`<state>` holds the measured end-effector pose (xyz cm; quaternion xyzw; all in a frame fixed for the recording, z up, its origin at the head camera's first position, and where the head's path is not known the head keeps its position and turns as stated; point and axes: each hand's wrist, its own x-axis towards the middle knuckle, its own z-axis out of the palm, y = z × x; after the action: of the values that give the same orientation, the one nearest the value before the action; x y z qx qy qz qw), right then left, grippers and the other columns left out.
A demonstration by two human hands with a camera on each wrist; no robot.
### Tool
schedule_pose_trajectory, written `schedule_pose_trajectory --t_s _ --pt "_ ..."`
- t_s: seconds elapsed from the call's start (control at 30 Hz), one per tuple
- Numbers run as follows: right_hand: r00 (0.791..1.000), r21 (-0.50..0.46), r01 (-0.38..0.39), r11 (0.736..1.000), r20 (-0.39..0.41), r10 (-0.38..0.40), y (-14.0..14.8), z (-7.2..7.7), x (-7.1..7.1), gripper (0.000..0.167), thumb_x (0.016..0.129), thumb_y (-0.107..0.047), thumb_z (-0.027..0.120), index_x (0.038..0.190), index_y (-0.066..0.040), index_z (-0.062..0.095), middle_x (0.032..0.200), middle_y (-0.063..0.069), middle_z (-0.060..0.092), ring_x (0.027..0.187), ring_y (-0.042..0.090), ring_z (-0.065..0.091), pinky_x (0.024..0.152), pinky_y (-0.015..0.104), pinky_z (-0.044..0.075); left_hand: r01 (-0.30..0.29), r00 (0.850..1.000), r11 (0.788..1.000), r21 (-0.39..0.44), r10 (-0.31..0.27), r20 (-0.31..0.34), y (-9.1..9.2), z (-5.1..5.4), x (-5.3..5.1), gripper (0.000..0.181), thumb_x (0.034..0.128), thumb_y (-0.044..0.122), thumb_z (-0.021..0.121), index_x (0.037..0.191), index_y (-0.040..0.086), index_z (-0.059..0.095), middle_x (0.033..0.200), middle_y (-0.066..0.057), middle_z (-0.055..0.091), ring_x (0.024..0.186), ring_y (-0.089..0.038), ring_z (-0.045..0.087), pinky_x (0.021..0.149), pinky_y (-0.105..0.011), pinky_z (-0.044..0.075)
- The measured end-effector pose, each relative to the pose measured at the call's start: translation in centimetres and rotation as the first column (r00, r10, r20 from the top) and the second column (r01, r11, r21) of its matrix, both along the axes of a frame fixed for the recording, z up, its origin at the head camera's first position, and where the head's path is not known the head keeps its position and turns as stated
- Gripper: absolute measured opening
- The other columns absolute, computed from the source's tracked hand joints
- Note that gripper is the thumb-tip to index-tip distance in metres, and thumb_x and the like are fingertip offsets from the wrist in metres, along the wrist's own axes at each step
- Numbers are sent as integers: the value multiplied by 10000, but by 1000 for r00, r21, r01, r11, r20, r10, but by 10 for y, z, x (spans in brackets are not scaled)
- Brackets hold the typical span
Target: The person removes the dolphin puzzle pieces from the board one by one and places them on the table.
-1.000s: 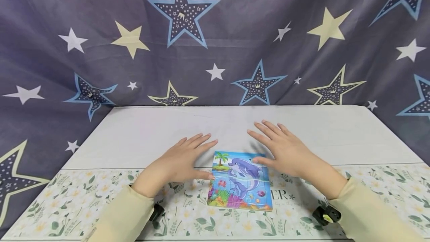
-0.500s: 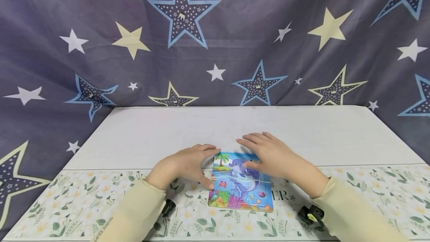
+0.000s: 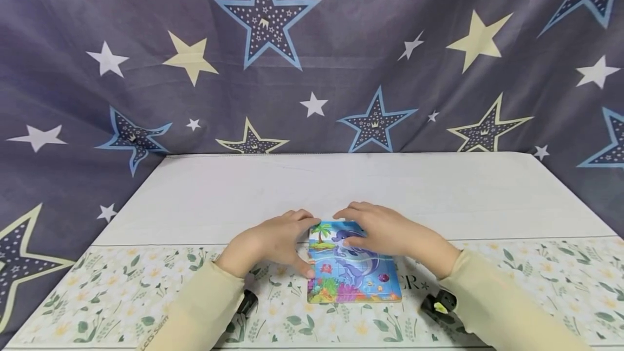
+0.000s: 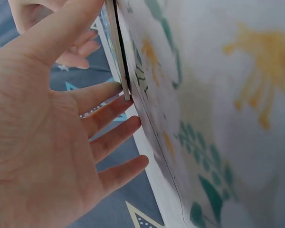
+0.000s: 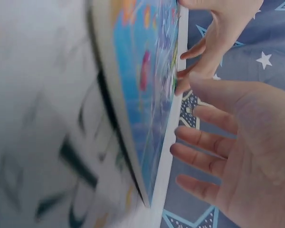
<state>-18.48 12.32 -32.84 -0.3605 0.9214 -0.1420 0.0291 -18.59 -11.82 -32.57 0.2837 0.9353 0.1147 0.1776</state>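
Observation:
A square dolphin jigsaw puzzle (image 3: 358, 278) lies in its thin tray on the floral cloth. My left hand (image 3: 275, 240) is at its left side, with the thumb at the left edge and the forefinger at the far left corner. In the left wrist view, the fingertips touch the thin edge of the puzzle (image 4: 117, 47), and the fingers are nearly straight. My right hand (image 3: 392, 229) hovers over the far right part and hides that corner. Its fingers look loosely extended and apart from the puzzle (image 5: 145, 109) in the right wrist view.
The table (image 3: 234, 183) has a plain white far part and a floral near part with printed letters (image 3: 411, 283) right of the puzzle. A dark star-patterned curtain (image 3: 312, 69) hangs behind it. Black wrist devices (image 3: 441, 302) sit under the sleeves.
Both hands have come down and inward toward the puzzle, the right hand moving left. In the last half second the puzzle has shifted slightly right and turned a little.

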Motion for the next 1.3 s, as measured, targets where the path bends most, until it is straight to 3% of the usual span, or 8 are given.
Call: schedule_pose_trajectory --t_s 0.23,0.4,0.6,0.93,1.3 --pt "992 -17 71 997 101 -69 -21 -4 -8 407 890 -269 767 1255 -122 664 1056 20 622 945 195 613 774 387 534 -24 998 997 71 20 52 -6 -1 -2 914 770 466 837 1518 155 414 1464 -23 402 1359 -237 377 1072 -474 393" --pt "979 3 100 995 179 -99 -31 -5 -14 422 833 -271 824 1206 -133 684 1032 11 598 952 195 591 812 393 524 -23 998 996 82 18 64 -8 -2 -4 889 780 471 828 1509 159 428 1439 -27 408 1341 -245 385 1063 -495 397" --pt "963 2 121 993 243 -118 -36 -4 -18 377 830 -232 828 1152 -113 672 1029 18 576 992 208 558 867 397 505 -35 999 997 74 33 29 -9 -3 -4 888 772 489 828 1502 161 441 1427 -31 424 1336 -246 393 1060 -498 399" --pt "954 15 142 990 264 -141 -42 -6 -23 334 824 -202 830 1081 -67 663 989 21 557 989 203 510 895 378 481 -61 998 997 56 61 -8 -6 -4 -1 883 750 502 841 1485 181 472 1398 -30 453 1311 -245 421 1035 -498 419" --pt "961 15 128 992 244 -128 -44 -6 -23 325 814 -212 835 1049 -78 655 958 18 583 964 210 520 883 384 477 -75 997 996 53 76 -11 -6 -2 0 892 740 511 844 1483 183 476 1402 -23 452 1323 -252 413 1048 -497 408"
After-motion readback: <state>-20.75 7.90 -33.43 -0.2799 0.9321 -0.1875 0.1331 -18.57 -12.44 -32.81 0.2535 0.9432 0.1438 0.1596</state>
